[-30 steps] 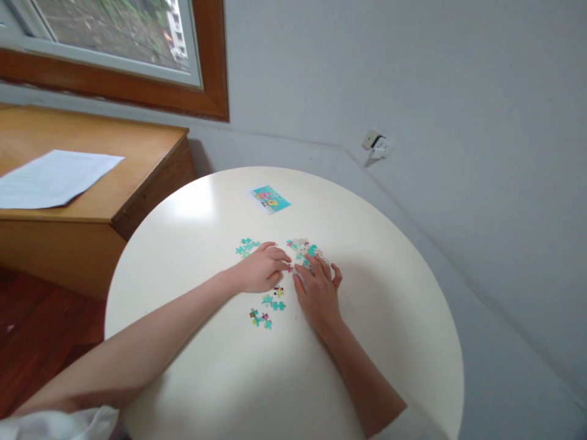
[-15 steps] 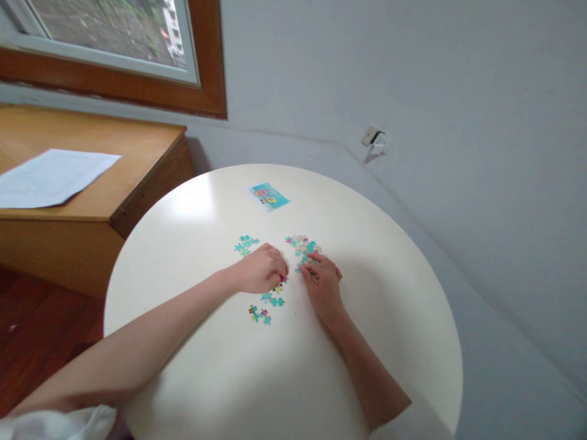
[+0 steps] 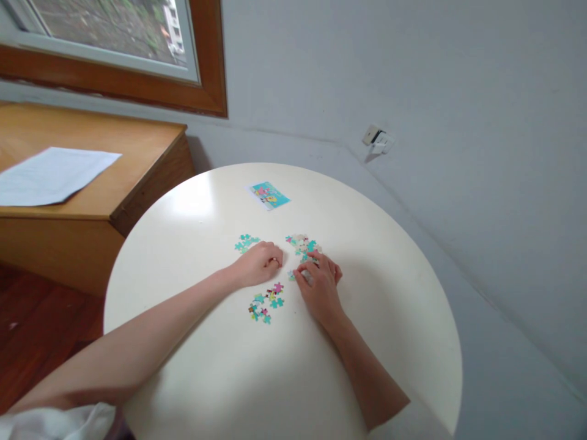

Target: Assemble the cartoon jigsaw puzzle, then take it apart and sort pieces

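Loose jigsaw puzzle pieces lie in three groups on a round white table. My left hand rests on its side with the fingers curled in. Its fingertips are hidden, so I cannot see whether a piece is in them. Just below it are mixed puzzle pieces, with a pink puzzle piece at their upper end. My right hand bends over the right-hand pile of puzzle pieces, covering part of it. A pale teal puzzle piece shows at its thumb and index fingertips.
Teal puzzle pieces lie beyond my left hand, partly covered by it. Farther back is a small picture card with cartoon figures. A wooden desk bearing a white paper sheet stands at the left. The wall has a socket.
My left hand has moved up and slightly left, off the pink piece, which now lies uncovered. Near my right thumb a pale teal piece has come into view, shifted left from the pile.
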Demonstrator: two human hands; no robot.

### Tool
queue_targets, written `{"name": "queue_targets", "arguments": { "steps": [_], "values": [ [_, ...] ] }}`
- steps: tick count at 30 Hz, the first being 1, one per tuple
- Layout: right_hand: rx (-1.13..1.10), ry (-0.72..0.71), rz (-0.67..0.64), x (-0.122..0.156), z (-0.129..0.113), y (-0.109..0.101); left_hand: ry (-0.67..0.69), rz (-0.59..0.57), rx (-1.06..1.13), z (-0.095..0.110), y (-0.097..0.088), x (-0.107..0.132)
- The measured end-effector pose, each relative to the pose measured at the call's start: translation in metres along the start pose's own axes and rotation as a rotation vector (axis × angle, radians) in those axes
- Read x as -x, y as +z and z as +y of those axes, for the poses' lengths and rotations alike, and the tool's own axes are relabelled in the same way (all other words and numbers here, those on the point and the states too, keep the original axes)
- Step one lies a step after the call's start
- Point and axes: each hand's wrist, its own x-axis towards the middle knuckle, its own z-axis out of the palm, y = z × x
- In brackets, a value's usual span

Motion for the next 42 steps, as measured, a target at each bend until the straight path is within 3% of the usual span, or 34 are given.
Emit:
{"name": "queue_targets", "arguments": {
  "steps": [5,9,12,17,26,32,37,42],
  "values": [
    [-0.027,-0.094,-0.017,0.002,-0.002,-0.002,-0.071,0.105,-0.115,-0.003,-0.006,0.001],
    [-0.094,-0.215,-0.076,0.003,-0.007,-0.004,0.017,0.000,-0.170,-0.007,-0.005,0.000],
    [-0.128,-0.248,-0.079,0.002,-0.008,-0.004,-0.015,-0.121,-0.218,-0.007,-0.002,-0.004],
    [-0.157,-0.199,-0.035,0.001,-0.004,-0.001,-0.034,-0.243,-0.314,-0.005,0.002,-0.009],
    [-0.111,0.006,0.079,-0.003,0.006,-0.005,0.027,-0.164,-0.386,0.000,-0.011,-0.005],
    [-0.021,0.143,0.082,-0.007,0.027,-0.015,0.089,-0.219,-0.405,0.007,-0.025,0.000],
    [-0.007,0.123,0.053,-0.010,0.031,-0.018,0.130,-0.295,-0.345,0.023,-0.030,0.004],
    [-0.008,0.041,-0.058,-0.009,0.028,-0.019,0.162,-0.363,-0.263,0.034,-0.032,0.006]
  ]
}}
